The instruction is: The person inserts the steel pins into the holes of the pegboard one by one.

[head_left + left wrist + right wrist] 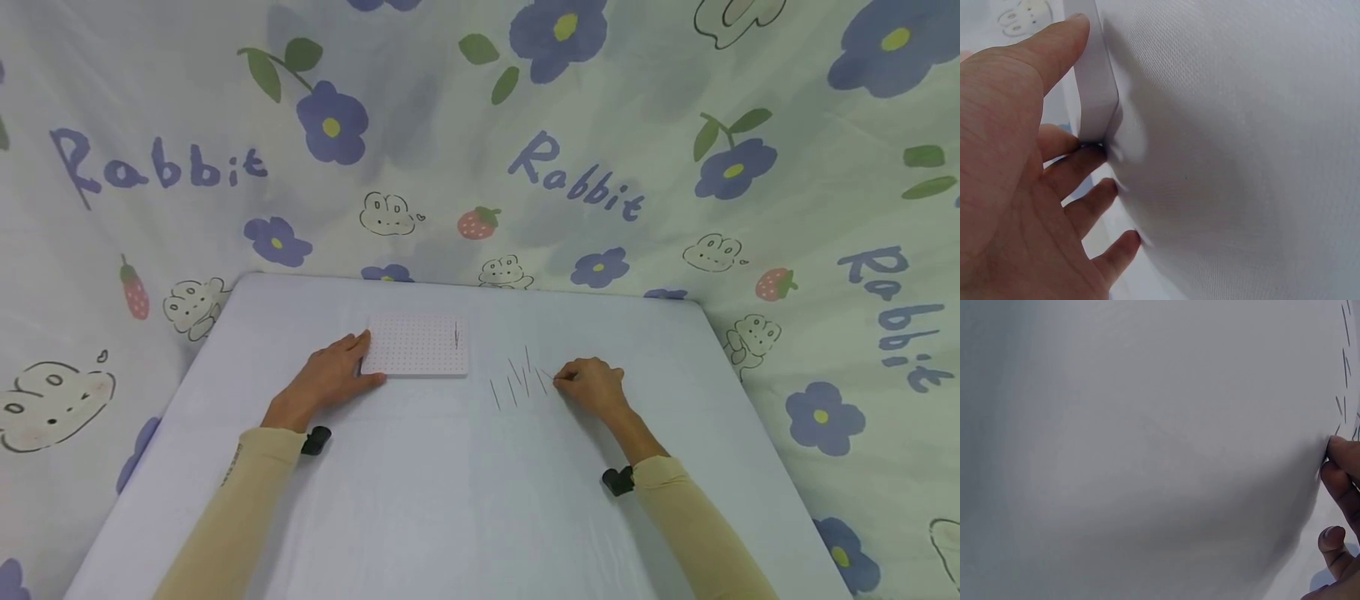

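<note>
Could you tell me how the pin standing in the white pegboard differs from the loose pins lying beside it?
The pin in the pegboard stands upright in a hole of the pegboard; the loose pins lie flat on the table. It stands alone, while they form a scattered row. The left hand steadies its board; the right hand pinches at one loose pin. All look thin and dark.

A table [465, 500] covered in pale lilac cloth is surrounded from nine through twelve to three o'clock by a hung cream sheet [637, 100], printed with purple flowers, strawberries, rabbits and the word "Rabbit".
</note>
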A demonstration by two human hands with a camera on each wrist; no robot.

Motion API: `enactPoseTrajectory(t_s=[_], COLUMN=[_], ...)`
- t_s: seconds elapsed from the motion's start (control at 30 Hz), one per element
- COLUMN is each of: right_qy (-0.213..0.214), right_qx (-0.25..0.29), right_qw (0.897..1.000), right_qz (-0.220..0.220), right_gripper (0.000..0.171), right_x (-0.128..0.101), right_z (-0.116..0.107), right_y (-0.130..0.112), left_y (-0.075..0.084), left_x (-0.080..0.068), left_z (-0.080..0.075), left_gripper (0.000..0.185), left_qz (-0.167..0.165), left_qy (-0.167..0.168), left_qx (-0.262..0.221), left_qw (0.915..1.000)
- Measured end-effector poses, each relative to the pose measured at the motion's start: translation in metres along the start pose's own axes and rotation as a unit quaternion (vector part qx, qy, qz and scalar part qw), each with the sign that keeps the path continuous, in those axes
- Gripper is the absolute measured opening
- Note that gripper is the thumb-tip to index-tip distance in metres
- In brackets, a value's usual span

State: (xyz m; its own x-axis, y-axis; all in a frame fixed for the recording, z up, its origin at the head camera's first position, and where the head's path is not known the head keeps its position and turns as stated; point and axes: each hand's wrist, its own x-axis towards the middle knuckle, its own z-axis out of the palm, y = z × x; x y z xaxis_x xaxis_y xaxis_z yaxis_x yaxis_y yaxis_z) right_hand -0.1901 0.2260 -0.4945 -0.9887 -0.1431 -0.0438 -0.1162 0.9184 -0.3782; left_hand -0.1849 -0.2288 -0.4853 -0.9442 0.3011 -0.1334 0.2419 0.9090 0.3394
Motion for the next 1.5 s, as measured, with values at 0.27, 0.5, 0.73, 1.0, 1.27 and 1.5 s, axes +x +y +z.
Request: enactPoseTrajectory(t_s=[0.27, 0.5, 0.73, 1.0, 1.27, 1.5], right_qy=[0.001, -0.01, -0.026, -0.039, -0.042, -0.05], right_qx=[0.015, 0.024, 0.016, 0.012, 0.02, 0.026], right_qw=[1.0, 0.999, 0.999, 0.999, 0.999, 0.998], right_qz=[0.013, 0.02, 0.016, 0.019, 0.01, 0.011], right_gripper=[0.013, 0.015, 0.015, 0.015, 0.015, 0.015], right_x=[0.002, 0.006, 0.008, 0.009, 0.01, 0.011], right_z=[0.004, 0.004, 0.0, -0.003, -0.002, -0.003], right_y=[0.002, 0.004, 0.002, 0.0, 0.002, 0.002], left_y=[0.001, 0.001, 0.002, 0.003, 0.002, 0.0], left_x=[0.001, 0.0, 0.0, -0.002, 0.0, 0.0], left_z=[0.0, 0.0, 0.0, 0.0, 0.001, 0.001], left_gripper=[0.091, 0.092, 0.091, 0.09, 0.09, 0.09], left_qz=[-0.004, -0.006, -0.009, -0.003, -0.01, -0.005], left_qy=[-0.003, -0.001, -0.001, 0.006, 0.006, 0.005], left_qx=[0.001, -0.002, -0.004, 0.0, -0.005, 0.001], left_qw=[1.0, 1.0, 0.9999, 1.0, 0.9999, 1.0])
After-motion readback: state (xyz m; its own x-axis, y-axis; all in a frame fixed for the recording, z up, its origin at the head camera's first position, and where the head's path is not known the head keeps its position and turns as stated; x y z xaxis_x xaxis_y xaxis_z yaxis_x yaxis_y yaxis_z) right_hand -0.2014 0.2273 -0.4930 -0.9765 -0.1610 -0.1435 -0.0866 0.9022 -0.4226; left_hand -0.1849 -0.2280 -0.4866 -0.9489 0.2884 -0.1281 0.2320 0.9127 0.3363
